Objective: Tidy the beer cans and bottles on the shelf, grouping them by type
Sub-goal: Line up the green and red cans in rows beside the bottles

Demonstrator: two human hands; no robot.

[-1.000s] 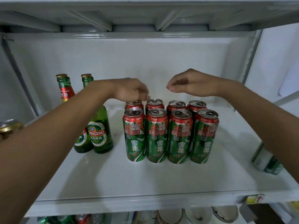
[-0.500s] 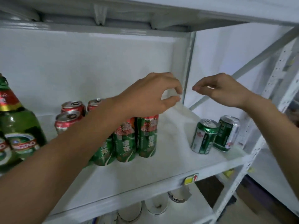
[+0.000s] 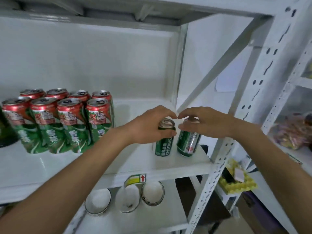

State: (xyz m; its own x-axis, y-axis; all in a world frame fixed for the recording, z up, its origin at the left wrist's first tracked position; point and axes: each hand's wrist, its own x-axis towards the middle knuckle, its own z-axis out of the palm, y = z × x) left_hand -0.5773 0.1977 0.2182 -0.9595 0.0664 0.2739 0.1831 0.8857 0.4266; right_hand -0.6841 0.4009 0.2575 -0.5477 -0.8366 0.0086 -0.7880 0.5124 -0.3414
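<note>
Two short green Tsingtao cans stand at the right end of the white shelf. My left hand grips the top of the left green can, thumb and fingers curled round its rim. My right hand curls over the top of the right green can and holds it. Several tall red-and-green cans stand grouped in two rows at the left. A green bottle shows partly at the left edge.
A white upright post and a diagonal brace close off the shelf's right end. Three white bowls sit on the shelf below. A yellow egg tray and bagged goods lie on the neighbouring rack at the right.
The view swung right from the tall cans. Both hands came down from mid-air onto the two short green cans and took hold of their tops.
</note>
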